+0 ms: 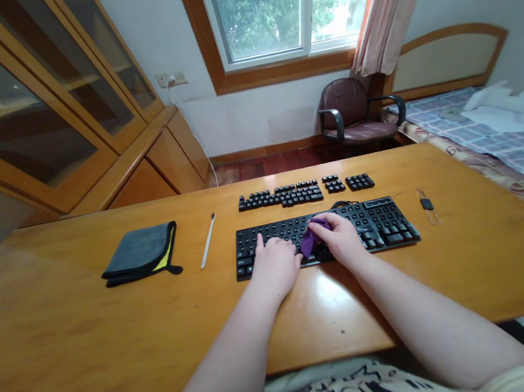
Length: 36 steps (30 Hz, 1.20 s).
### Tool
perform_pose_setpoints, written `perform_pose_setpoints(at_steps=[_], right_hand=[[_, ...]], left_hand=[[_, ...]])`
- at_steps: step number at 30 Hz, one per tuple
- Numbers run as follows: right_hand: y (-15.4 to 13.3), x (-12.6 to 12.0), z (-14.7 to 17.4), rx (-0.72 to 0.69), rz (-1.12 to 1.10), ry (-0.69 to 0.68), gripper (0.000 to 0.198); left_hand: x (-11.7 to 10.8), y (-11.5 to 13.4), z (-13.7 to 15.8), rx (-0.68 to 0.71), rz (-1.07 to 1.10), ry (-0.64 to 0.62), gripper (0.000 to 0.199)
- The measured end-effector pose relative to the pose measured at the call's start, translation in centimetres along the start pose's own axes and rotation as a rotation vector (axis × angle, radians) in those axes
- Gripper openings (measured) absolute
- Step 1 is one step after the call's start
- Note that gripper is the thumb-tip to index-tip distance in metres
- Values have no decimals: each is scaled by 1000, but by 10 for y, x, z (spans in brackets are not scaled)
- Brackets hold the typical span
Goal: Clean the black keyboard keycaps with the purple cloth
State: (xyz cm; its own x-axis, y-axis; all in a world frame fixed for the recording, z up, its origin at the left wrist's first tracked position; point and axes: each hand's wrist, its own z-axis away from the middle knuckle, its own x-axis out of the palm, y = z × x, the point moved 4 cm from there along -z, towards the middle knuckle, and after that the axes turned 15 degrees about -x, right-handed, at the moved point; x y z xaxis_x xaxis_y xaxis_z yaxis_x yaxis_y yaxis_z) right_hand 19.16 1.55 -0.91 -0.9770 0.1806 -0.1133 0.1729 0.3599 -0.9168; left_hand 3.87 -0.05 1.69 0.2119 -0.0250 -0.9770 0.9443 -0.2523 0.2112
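On the wooden table in front of me lies a black keyboard (375,221). Many keycaps are off its left and middle parts; the number pad side at the right has its caps on. My right hand (343,236) is closed round a crumpled purple cloth (307,244) and presses it on the middle of the keyboard. To its left, my left hand (275,263) rests on the keyboard's lower left part, fingers stretched over the key area and holding nothing. Behind the keyboard stand rows of loose black keycaps (301,194), grouped in their layout.
A folded grey towel (138,250) with a yellow inner side lies at the left. Beside it is a slim white brush (208,241). A small wire keycap puller (426,204) lies right of the keyboard. Past the wooden table (91,342) stands a brown armchair (346,110).
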Motion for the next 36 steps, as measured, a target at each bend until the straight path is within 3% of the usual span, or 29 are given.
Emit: perform_pose_setpoints(at_steps=[4, 8, 13, 23, 31, 36], right_hand=[[-4, -8, -3, -7, 3, 83, 26], [-7, -22, -8, -6, -47, 285, 27], [4, -30, -14, 38, -168, 435, 28], [15, -16, -11, 102, -155, 313, 35], [21, -13, -12, 92, -139, 294, 36], [19, -10, -12, 107, -170, 272, 38]], left_hand=[[-3, 3, -3, 69, 87, 84, 23], [5, 8, -5, 197, 139, 30, 54], [16, 6, -10, 202, 109, -24, 46], [-7, -12, -15, 120, 139, -105, 32], [-14, -27, -88, -217, 87, 78, 23], [4, -24, -120, -266, 61, 35, 22]])
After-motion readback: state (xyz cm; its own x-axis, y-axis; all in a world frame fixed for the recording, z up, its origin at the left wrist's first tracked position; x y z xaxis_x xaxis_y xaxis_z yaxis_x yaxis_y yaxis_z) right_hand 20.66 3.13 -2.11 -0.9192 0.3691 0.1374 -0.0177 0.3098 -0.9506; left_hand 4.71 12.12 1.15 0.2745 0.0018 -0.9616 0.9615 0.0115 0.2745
